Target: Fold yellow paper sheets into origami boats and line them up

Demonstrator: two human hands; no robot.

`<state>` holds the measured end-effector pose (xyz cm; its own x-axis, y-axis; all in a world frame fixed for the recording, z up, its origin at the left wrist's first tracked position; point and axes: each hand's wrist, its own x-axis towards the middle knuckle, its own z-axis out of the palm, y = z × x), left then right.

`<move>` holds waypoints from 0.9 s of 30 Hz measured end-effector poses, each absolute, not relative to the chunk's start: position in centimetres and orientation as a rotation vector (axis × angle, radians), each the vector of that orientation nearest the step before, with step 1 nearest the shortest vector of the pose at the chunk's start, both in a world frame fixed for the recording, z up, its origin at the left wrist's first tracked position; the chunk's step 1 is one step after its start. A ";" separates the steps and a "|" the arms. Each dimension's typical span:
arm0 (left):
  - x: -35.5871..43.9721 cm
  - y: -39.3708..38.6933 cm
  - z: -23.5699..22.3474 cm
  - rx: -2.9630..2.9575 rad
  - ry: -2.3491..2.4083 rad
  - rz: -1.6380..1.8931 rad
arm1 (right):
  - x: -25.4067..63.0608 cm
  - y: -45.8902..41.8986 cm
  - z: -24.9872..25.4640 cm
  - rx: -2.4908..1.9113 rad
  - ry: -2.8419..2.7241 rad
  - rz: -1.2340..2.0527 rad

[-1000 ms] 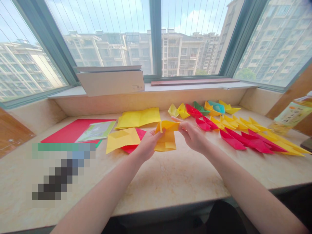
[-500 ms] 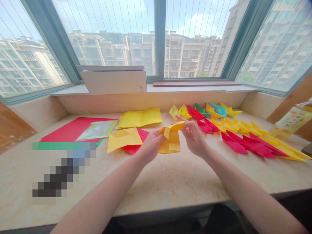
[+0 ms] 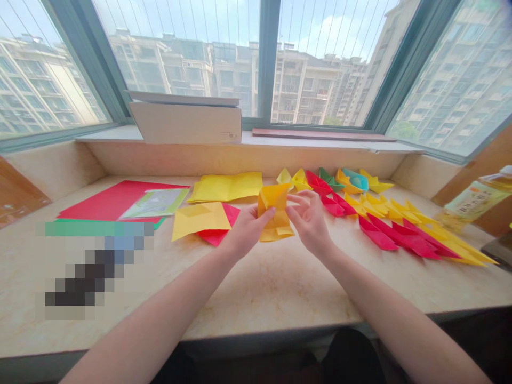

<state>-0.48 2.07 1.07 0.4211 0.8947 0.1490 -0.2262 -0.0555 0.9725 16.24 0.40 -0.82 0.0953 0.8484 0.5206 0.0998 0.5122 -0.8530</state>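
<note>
The box (image 3: 186, 122) sits on the sill (image 3: 304, 145). Right of it, on the same sill, lies a thin board (image 3: 320, 135). Behind the box is the window (image 3: 269, 64), with buildings (image 3: 228, 74) beyond. Well right of the box is a labelled bottle (image 3: 476, 197).

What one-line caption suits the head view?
Left hand pinching folded yellow paper, right hand close by, paper boats on the right.

My bare right hand (image 3: 312, 218) no longer pinches the top corner of the folded orange-yellow paper sheet (image 3: 275, 200); its thumb and fingers now part beside the right edge. The sheet's top, drawn sideways before, now stands taller above my bare left hand (image 3: 248, 229).
</note>
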 end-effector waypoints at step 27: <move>0.0 1.8 0.2 1.614 0.923 1.033 | 15.3 -0.4 0.1 -1.045 -1.504 0.730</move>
<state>-0.03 1.76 0.19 0.3515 0.9158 0.1945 0.0908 -0.2401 0.9665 15.30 -0.36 0.08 0.0007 0.9030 0.4297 0.2207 0.4190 -0.8808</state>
